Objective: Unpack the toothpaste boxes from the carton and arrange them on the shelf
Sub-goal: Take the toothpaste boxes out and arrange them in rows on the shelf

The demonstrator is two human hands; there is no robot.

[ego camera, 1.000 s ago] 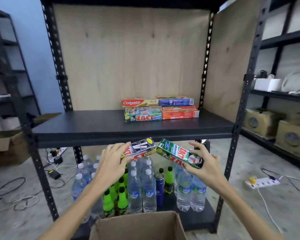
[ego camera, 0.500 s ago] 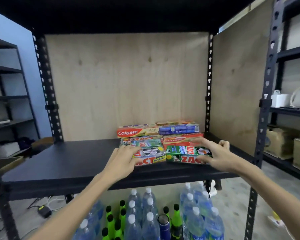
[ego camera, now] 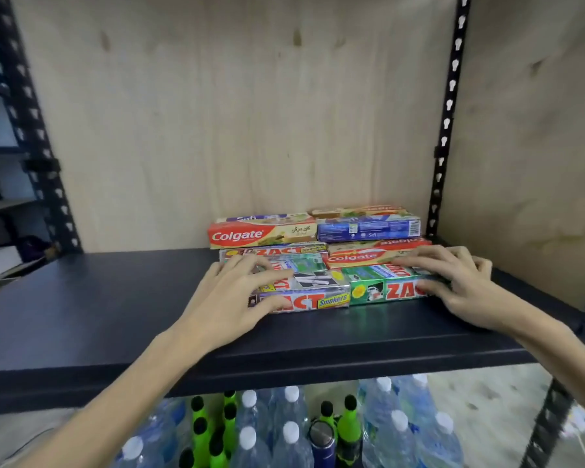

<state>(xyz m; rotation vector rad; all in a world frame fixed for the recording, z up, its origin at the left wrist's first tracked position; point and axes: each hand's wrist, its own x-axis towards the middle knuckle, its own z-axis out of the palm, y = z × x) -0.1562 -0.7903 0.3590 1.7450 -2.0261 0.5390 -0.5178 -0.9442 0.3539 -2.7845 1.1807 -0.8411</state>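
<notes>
**Both hands on front-row boxes, dark shelf**

Left hand [ego camera: 237, 295] lies over the silver Zact Smokers box [ego camera: 309, 292], thumb at its front face, fingers across the top. Right hand [ego camera: 453, 282] pinches the green Zact box [ego camera: 382, 287] the same way. Boxes touch end to end on the shelf [ego camera: 115, 298]. Stacked Colgate boxes [ego camera: 260, 233] sit at 12 o'clock behind them; bottles [ego camera: 291, 437] at 6 o'clock, below.

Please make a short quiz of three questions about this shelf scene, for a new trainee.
1. True or false: the green Zact box lies on the shelf.
2. Which hand rests on the Zact Smokers box?
3. What stands below the shelf? A) bottles B) tins C) books

Key
1. True.
2. The left hand; the right hand rests on the green box.
3. A, bottles.
</notes>
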